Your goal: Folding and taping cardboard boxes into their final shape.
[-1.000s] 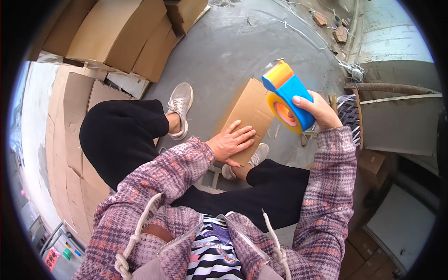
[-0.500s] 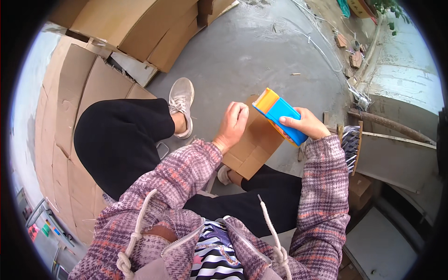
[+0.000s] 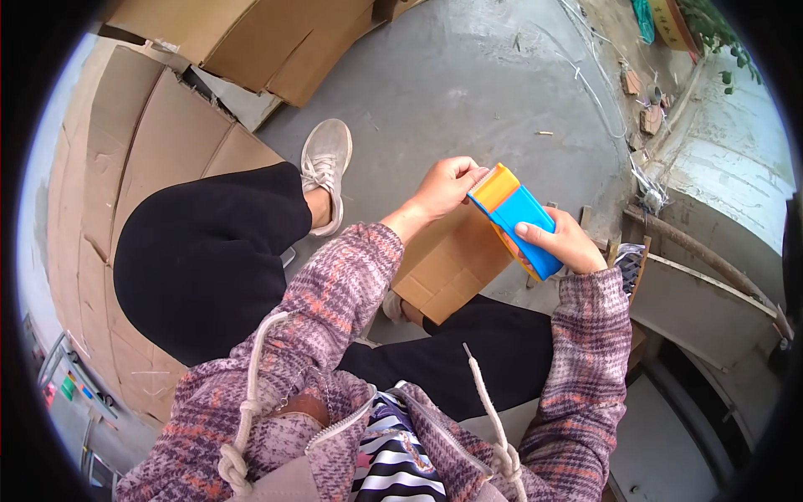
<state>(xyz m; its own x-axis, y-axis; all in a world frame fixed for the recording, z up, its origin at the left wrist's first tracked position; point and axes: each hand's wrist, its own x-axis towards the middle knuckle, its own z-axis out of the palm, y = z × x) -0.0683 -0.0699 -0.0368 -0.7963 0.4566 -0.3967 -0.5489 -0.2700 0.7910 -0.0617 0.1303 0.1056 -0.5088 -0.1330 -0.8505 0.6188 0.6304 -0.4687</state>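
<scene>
My right hand [image 3: 575, 243] grips a blue and yellow tape dispenser [image 3: 527, 222], its thumb lying across the blue side. The yellow end with a fine toothed edge points up and left. At that edge, the fingers of my left hand [image 3: 445, 186] are pinched together. Whatever sits between those fingertips is too small to make out. Below both hands a brown cardboard box [image 3: 456, 269] stands between my legs, partly covered by my left hand and the dispenser.
Large cardboard sheets [image 3: 117, 226] lean along the left, and more cardboard [image 3: 284, 42] stands at the far left. A grey shoe [image 3: 326, 171] rests on the concrete floor [image 3: 418, 109]. Boards [image 3: 703, 305] and a wooden pole [image 3: 694, 251] lie at the right; white cord [image 3: 590, 88] trails beyond.
My left hand has moved right and slightly away from me, up to the toothed end of the tape dispenser. My right hand and the dispenser have shifted slightly right and nearer me.
</scene>
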